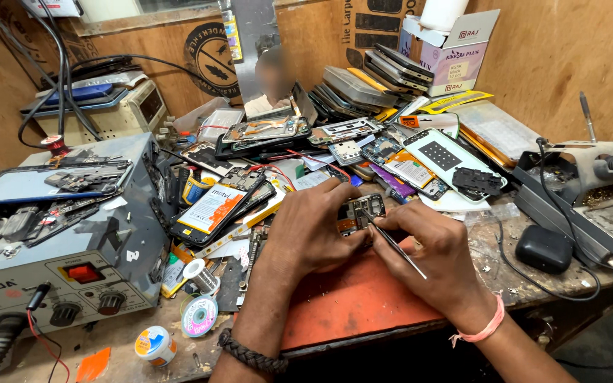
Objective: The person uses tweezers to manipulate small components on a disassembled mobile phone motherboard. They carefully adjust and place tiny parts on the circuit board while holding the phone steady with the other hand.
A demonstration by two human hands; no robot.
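Cluttered wooden worktop backed by plywood walls. At left, a grey rework station with solder spools near it; behind the hands, a heap of opened phones. Centre, over an orange mat, the left hand pinches a small circuit board (steadied for probing); the right hand grips tweezers, tip touching the board.
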